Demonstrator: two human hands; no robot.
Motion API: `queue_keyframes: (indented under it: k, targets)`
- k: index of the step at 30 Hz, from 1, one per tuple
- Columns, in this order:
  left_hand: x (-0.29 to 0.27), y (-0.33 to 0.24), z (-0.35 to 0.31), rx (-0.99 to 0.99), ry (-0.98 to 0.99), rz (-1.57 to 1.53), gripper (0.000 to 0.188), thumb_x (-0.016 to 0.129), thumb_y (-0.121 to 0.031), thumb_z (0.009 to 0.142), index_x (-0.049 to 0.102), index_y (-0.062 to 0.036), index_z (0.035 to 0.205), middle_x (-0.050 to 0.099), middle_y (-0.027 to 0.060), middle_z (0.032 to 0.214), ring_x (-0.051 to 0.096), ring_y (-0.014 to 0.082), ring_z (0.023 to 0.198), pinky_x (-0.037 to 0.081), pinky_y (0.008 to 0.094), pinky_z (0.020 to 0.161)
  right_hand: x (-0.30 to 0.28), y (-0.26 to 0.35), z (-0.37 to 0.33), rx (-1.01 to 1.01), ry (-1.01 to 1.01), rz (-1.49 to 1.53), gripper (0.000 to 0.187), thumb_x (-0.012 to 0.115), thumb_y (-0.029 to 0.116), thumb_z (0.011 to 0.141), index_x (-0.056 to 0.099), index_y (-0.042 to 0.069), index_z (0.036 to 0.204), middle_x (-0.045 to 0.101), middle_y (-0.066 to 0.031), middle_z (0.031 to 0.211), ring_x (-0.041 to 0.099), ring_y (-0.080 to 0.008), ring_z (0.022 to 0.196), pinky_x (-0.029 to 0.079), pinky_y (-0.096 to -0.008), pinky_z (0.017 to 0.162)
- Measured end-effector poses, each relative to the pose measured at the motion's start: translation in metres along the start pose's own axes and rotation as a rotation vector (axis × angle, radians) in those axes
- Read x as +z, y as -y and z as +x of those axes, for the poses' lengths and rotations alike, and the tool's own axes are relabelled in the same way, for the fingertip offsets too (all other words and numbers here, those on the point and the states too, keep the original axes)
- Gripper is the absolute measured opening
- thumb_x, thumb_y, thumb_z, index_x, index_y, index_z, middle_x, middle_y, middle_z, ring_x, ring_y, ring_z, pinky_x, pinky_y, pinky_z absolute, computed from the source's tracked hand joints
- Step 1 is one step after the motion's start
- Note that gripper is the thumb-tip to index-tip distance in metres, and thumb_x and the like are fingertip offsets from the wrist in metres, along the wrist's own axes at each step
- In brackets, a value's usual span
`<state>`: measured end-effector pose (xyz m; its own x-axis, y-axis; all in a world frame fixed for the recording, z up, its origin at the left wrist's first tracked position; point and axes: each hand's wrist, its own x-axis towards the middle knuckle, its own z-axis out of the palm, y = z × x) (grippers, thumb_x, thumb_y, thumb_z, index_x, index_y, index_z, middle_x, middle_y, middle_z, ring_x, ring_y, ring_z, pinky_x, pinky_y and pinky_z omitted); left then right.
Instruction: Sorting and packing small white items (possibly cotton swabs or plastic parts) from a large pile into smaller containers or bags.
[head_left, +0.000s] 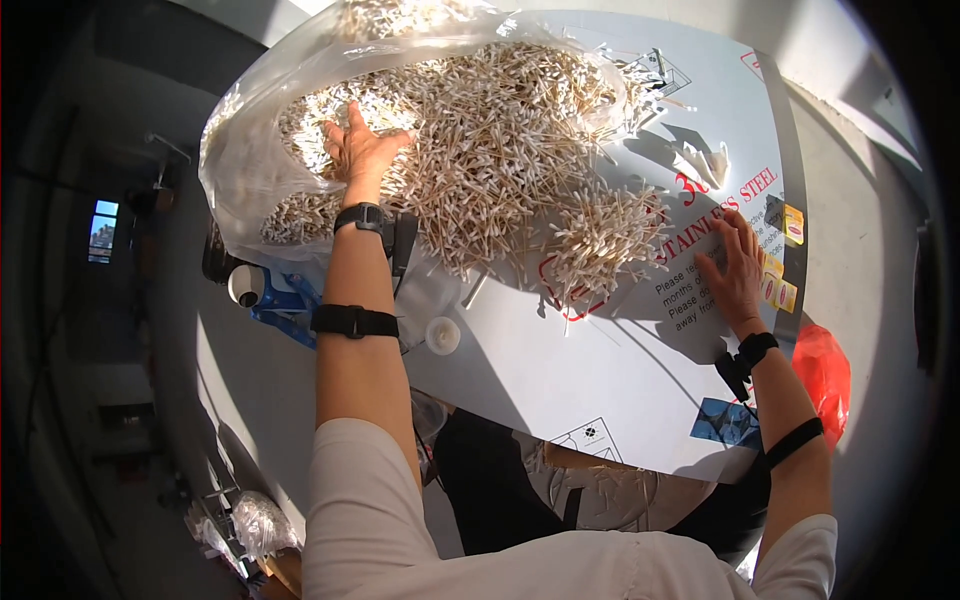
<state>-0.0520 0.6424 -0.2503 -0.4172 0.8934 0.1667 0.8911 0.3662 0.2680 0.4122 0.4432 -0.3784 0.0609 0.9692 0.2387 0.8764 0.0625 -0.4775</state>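
Observation:
A big heap of cotton swabs point(490, 150) spills out of a clear plastic bag point(228, 165) onto a white printed sheet point(500, 370). My left hand point(368, 152) lies on the swabs at the bag's mouth, fingers spread, with nothing gripped that I can see. To the right, my right hand point(737, 268) rests on or just over the sheet, its fingers apart and holding nothing. A smaller bunch of swabs point(608, 240) sits between the main heap and my right hand. Both wrists wear black straps.
Small yellow packets point(778, 285) line the sheet's right edge, above a red plastic bag point(822, 385). A crumpled white piece point(703, 165) lies beyond my right hand. Near my left forearm are a small round white container point(442, 335) and a blue item point(285, 300). A blue card point(727, 422) lies near the front edge.

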Motion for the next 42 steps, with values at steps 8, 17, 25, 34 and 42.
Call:
queue_keyframes:
  k: [8, 17, 25, 34, 42]
  targets:
    - [0.051, -0.041, -0.023, 0.220, 0.009, 0.119, 0.049, 0.079, -0.028, 0.061, 0.067, -0.0123, 0.106, 0.043, 0.0127, 0.118, 0.051, 0.0361, 0.108, 0.049, 0.0429, 0.083, -0.001, -0.002, -0.002, -0.014, -0.006, 0.014, 0.051, 0.067, 0.026, 0.076, 0.052, 0.012, 0.122, 0.043, -0.0078, 0.135, 0.040, -0.0290, 0.126, 0.029, -0.0434, 0.104]
    - [-0.013, -0.020, 0.004, 0.473, -0.097, -0.622, 0.018, 0.072, -0.008, 0.068, 0.068, -0.0034, 0.085, 0.061, 0.0098, 0.091, 0.058, 0.0212, 0.081, 0.046, 0.0338, 0.069, 0.000, -0.003, -0.001, -0.030, -0.018, -0.009, 0.051, 0.066, 0.027, 0.077, 0.051, 0.012, 0.123, 0.043, -0.0080, 0.135, 0.040, -0.0294, 0.126, 0.029, -0.0439, 0.105]
    - [-0.020, -0.018, -0.007, 0.211, 0.272, -0.691, 0.052, 0.077, -0.022, 0.075, 0.061, 0.0007, 0.119, 0.061, 0.0179, 0.118, 0.057, 0.0231, 0.110, 0.045, 0.0325, 0.093, 0.000, -0.007, -0.003, -0.009, -0.005, -0.017, 0.052, 0.067, 0.028, 0.076, 0.051, 0.013, 0.124, 0.043, -0.0075, 0.135, 0.040, -0.0292, 0.126, 0.029, -0.0439, 0.104]
    - [0.039, -0.052, -0.043, 0.212, 0.138, -0.088, 0.073, 0.079, -0.024, 0.061, 0.052, -0.0056, 0.125, 0.049, 0.0236, 0.132, 0.052, 0.0352, 0.120, 0.044, 0.0438, 0.098, -0.002, 0.003, -0.001, -0.032, -0.011, 0.017, 0.053, 0.067, 0.025, 0.074, 0.051, 0.012, 0.123, 0.043, -0.0073, 0.135, 0.040, -0.0292, 0.126, 0.030, -0.0431, 0.103]
    - [-0.031, -0.037, -0.017, 0.240, 0.024, -0.721, 0.034, 0.073, -0.004, 0.065, 0.067, -0.0029, 0.099, 0.069, 0.0065, 0.081, 0.063, 0.0137, 0.069, 0.050, 0.0291, 0.065, -0.001, -0.004, -0.004, -0.027, -0.033, -0.017, 0.053, 0.068, 0.026, 0.075, 0.051, 0.012, 0.123, 0.043, -0.0079, 0.136, 0.040, -0.0288, 0.126, 0.029, -0.0429, 0.103]
